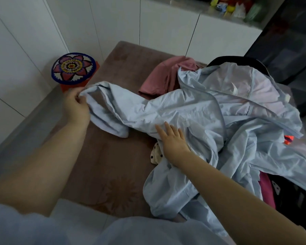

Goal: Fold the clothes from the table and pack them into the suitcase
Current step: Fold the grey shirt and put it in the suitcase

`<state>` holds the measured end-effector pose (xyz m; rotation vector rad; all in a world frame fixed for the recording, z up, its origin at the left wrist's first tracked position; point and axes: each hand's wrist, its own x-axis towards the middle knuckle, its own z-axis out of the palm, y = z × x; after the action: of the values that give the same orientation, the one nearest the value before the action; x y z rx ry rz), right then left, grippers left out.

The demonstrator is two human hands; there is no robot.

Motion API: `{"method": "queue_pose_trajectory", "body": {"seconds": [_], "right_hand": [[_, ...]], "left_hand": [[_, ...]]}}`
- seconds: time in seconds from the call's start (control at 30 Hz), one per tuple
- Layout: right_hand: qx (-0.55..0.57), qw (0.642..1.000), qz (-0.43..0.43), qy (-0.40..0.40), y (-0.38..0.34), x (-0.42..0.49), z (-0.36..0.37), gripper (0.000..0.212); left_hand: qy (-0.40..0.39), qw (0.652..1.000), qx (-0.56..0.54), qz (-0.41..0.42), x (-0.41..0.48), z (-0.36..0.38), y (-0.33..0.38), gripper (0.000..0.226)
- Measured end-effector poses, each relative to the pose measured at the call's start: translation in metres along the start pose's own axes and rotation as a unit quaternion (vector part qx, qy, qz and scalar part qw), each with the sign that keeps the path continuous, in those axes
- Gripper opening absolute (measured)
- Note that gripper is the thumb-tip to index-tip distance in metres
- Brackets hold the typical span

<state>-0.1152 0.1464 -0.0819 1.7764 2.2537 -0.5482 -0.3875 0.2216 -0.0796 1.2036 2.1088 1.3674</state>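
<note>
Shirt, centre to 3 o'clock: plain pale blue. Top at 12: dusty pink. Worktop: brown w/ faint flower print. Mat at 10: pink-petal flower, blue rim; stool under it red. Cloth nr centre: cream w/ black dots. Garment at 4: magenta.

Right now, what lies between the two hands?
Head view: the light blue shirt sleeve runs from the left hand, which pinches its end, to the right hand pressing flat on it.
</note>
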Motion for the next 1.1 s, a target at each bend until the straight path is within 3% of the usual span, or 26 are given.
{"method": "queue_pose_trajectory", "body": {"seconds": [0.1, 0.17, 0.23, 0.27, 0.33, 0.4, 0.5, 0.63, 0.77, 0.83, 0.87, 1.0, 1.1], "right_hand": [[0.027, 0.999, -0.021, 0.002, -0.009, 0.002, 0.004, 0.076], [0.076, 0.996, -0.043, 0.014, -0.015, 0.001, 0.005, 0.086], [0.144, 0.987, -0.06, 0.027, -0.023, -0.002, 0.003, 0.091], [0.184, 0.98, -0.065, 0.035, -0.027, -0.003, 0.002, 0.092], [0.288, 0.952, -0.072, 0.07, -0.033, -0.006, -0.001, 0.089], [0.397, 0.906, -0.084, 0.122, -0.036, -0.009, -0.008, 0.08], [0.46, 0.868, -0.102, 0.158, -0.028, -0.015, -0.027, 0.061], [0.394, 0.882, -0.1, 0.238, 0.017, -0.031, -0.035, 0.054], [0.308, 0.883, -0.003, 0.353, 0.082, -0.077, -0.006, 0.039], [0.268, 0.891, 0.056, 0.363, 0.107, -0.107, 0.017, 0.039], [0.244, 0.902, 0.075, 0.348, 0.117, -0.121, 0.031, 0.043], [0.116, 0.95, 0.058, 0.285, 0.139, -0.159, 0.079, 0.054], [0.069, 0.955, 0.01, 0.289, 0.144, -0.172, 0.099, 0.049]], "left_hand": [[0.127, 0.954, 0.162, 0.218, 0.025, -0.038, 0.009, 0.043], [0.124, 0.919, 0.249, 0.28, 0.034, -0.055, 0.007, 0.045], [0.016, 0.918, 0.298, 0.261, 0.036, -0.054, -0.004, 0.046], [-0.073, 0.927, 0.303, 0.208, 0.031, -0.049, -0.01, 0.047], [-0.229, 0.907, 0.336, 0.108, 0.012, -0.033, -0.025, 0.049], [-0.309, 0.881, 0.343, 0.104, -0.019, -0.016, -0.037, 0.054], [-0.371, 0.899, 0.207, 0.105, -0.07, 0.012, -0.033, 0.053], [-0.431, 0.897, 0.08, 0.062, -0.126, 0.04, 0.017, 0.032], [-0.51, 0.858, -0.041, -0.031, -0.177, 0.041, 0.05, 0.061], [-0.541, 0.835, -0.091, -0.043, -0.197, 0.038, 0.047, 0.059], [-0.555, 0.825, -0.103, -0.038, -0.207, 0.036, 0.043, 0.069], [-0.559, 0.828, 0.008, 0.035, -0.238, 0.033, 0.023, 0.129], [-0.487, 0.853, 0.153, 0.109, -0.265, 0.03, 0.013, 0.132]]}}
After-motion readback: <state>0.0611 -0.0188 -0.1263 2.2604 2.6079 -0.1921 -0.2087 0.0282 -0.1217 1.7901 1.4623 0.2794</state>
